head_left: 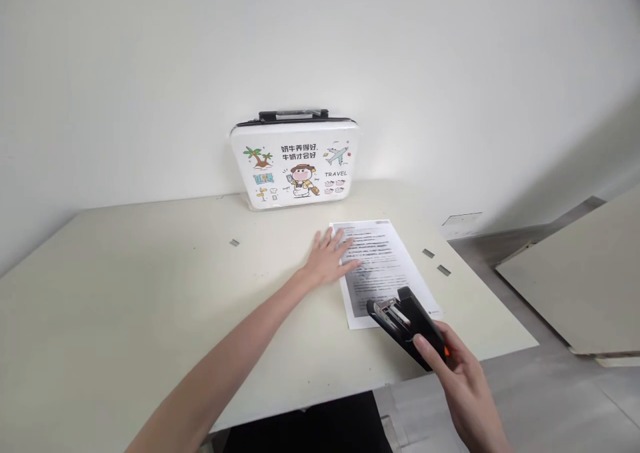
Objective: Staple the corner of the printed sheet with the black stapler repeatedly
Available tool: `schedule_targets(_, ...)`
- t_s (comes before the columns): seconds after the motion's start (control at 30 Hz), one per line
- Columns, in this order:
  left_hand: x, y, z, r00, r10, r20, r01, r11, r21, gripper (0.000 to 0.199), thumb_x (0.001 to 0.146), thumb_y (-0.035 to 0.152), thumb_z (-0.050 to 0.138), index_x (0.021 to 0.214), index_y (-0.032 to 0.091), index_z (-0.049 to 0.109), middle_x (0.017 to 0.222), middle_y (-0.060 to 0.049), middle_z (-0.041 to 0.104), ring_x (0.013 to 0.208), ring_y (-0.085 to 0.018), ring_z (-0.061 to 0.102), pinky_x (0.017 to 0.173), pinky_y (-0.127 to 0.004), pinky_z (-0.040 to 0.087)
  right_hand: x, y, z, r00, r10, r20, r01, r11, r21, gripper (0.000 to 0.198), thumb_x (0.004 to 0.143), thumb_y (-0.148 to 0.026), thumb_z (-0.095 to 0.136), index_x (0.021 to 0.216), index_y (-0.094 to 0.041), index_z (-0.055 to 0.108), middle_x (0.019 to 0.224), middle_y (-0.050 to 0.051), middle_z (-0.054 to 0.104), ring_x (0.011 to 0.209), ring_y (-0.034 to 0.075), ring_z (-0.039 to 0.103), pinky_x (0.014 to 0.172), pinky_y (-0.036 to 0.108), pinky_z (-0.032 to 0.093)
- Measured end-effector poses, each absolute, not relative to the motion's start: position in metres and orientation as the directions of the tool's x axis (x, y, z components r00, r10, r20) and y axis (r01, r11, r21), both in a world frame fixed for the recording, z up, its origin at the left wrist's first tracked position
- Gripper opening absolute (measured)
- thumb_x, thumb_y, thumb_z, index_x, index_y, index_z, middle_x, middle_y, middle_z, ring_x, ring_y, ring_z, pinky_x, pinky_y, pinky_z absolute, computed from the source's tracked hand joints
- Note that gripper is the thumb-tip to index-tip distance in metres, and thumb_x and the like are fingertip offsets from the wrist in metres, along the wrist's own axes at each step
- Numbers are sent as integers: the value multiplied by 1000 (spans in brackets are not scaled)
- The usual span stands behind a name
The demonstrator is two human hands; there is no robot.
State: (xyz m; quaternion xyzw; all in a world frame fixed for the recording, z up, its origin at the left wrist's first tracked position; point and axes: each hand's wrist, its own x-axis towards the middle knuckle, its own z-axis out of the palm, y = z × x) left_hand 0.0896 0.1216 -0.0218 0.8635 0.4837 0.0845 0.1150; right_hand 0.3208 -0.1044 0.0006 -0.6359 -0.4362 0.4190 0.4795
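A black stapler (423, 319) is gripped in my right hand (463, 379), its jaws parted and its metal inside showing. It is held over the near edge of a printed sheet of paper (385, 256), hiding part of that edge. My left hand (327, 256) lies flat with fingers spread, its fingertips on the paper's left side and its palm toward the table. Whether the paper is one sheet or several, I cannot tell.
A white case (300, 166) with cartoon prints and a black handle leans on the wall behind the pale table (150, 293). Small strips of staples lie on the table: one strip (234, 243) left, another (443, 270) right of the paper. A pale board (585, 279) stands beyond the right edge.
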Motion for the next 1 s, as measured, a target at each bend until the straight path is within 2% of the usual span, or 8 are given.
schedule_targets(0.17,87,114,-21,466,866,182,718,-491,494,66,112,57,15,166,27,39,178,-2,20,166,-25,10,135,-47,10,317,-102,3,236,969,-76,198,-124,-972,43,87,-58,76,113,-24,74,103,5,76,101,26,67,80,28,54)
schedule_targets(0.3,32,72,-14,328,923,202,589,-367,720,62,113,57,22,154,27,56,163,-3,52,156,-22,41,132,-42,27,302,-90,4,149,988,-51,261,-89,-961,43,89,-59,75,113,-23,74,100,6,76,96,27,68,77,30,54)
schedule_targets(0.4,-13,28,-4,221,961,166,520,-260,813,53,110,58,38,143,28,65,152,-5,63,145,-27,55,124,-47,40,277,-74,6,23,1000,16,336,7,-942,39,91,-58,72,109,-24,74,95,6,75,88,26,67,74,32,54)
schedule_targets(0.47,-36,1,3,143,980,136,499,-191,845,48,109,57,41,139,29,67,147,-6,67,140,-28,59,119,-49,46,255,-62,6,-87,994,69,375,97,-922,35,93,-56,70,109,-25,74,93,6,76,85,26,66,71,33,53)
schedule_targets(0.57,-60,-33,9,48,990,131,490,-138,861,42,109,53,44,134,30,68,142,-5,69,137,-28,61,119,-48,46,219,-46,3,-219,969,118,398,199,-895,31,95,-53,68,109,-26,74,97,7,77,84,27,68,67,34,53)
schedule_targets(0.7,-76,-66,8,-44,990,130,477,-94,874,39,108,52,48,133,31,68,140,-4,70,135,-27,62,121,-47,43,180,-36,-6,-338,929,151,360,276,-891,26,96,-46,69,112,-26,72,110,7,77,97,27,71,80,36,58)
schedule_targets(0.87,-83,-91,4,-114,985,131,455,-65,888,38,108,51,48,135,30,67,142,-5,69,137,-27,60,122,-48,42,165,-43,-12,-368,918,145,345,280,-896,34,100,-48,62,124,-25,69,122,10,76,109,28,71,84,37,60)
schedule_targets(1.0,-84,-97,2,-155,977,149,448,-66,892,38,108,51,48,134,29,66,141,-6,69,137,-27,61,121,-49,43,169,-56,-12,-256,955,151,297,227,-927,42,110,-49,40,133,-25,66,133,9,73,127,27,67,109,42,52)
